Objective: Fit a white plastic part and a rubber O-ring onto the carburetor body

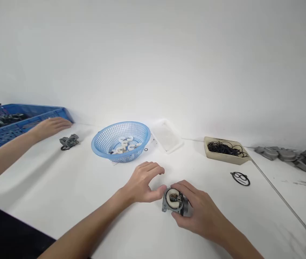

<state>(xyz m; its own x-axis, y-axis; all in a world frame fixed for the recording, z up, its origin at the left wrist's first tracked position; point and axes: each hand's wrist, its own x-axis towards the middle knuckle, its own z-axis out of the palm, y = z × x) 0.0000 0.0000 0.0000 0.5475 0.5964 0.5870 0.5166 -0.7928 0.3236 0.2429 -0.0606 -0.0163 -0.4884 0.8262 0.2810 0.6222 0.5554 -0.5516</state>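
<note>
A small grey metal housing (175,201) with a white round insert rests on the white table (88,187) near the front. My right hand (198,210) is wrapped around its right side and grips it. My left hand (143,183) hovers just to its left, fingers apart and curved, with the thumb tip against the housing's left edge. Nothing lies in the left palm.
A blue mesh basket (107,138) holds white pieces, with a clear tray (166,136) beside it. A beige tray (227,158) holds black rings; a black gasket (240,178) lies loose. Another person's hand (49,126) reaches toward a blue crate (21,122) near a grey part (69,141). Grey castings (290,156) sit far right.
</note>
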